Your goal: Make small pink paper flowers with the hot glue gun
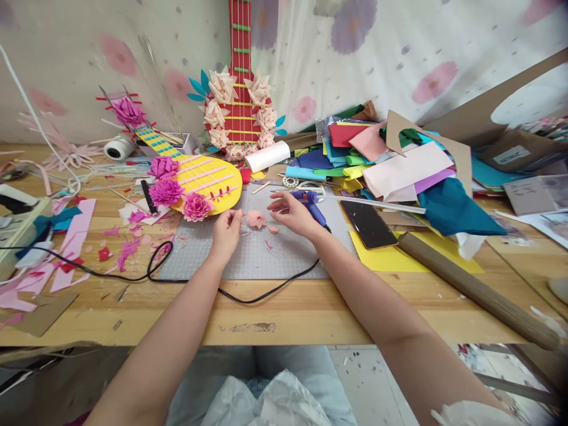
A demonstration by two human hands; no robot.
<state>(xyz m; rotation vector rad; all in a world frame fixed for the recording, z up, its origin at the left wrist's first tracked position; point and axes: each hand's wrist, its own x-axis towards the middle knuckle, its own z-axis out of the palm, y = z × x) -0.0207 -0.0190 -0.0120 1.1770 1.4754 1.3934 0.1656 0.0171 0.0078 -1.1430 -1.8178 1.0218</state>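
Observation:
My left hand (227, 232) is closed in a pinch above the grey cutting mat (284, 263). What its fingertips hold, if anything, is too small to make out. My right hand (291, 214) hovers with its fingers apart, holding nothing. Between the two hands lies a small pale pink paper flower (256, 219), with a loose petal (274, 229) to its right. Just behind my right hand rests a blue glue gun (312, 207), partly hidden by it. A yellow paper guitar (210, 180) with magenta paper flowers (165, 192) stands beyond my left hand.
A red paper guitar (241, 112) leans at the back. Coloured paper sheets (399, 157) are heaped at right, near a phone (368, 223) and a brown tube (474, 290). A black cord (261, 300) crosses the table front. Pink scraps (128, 251) litter the left.

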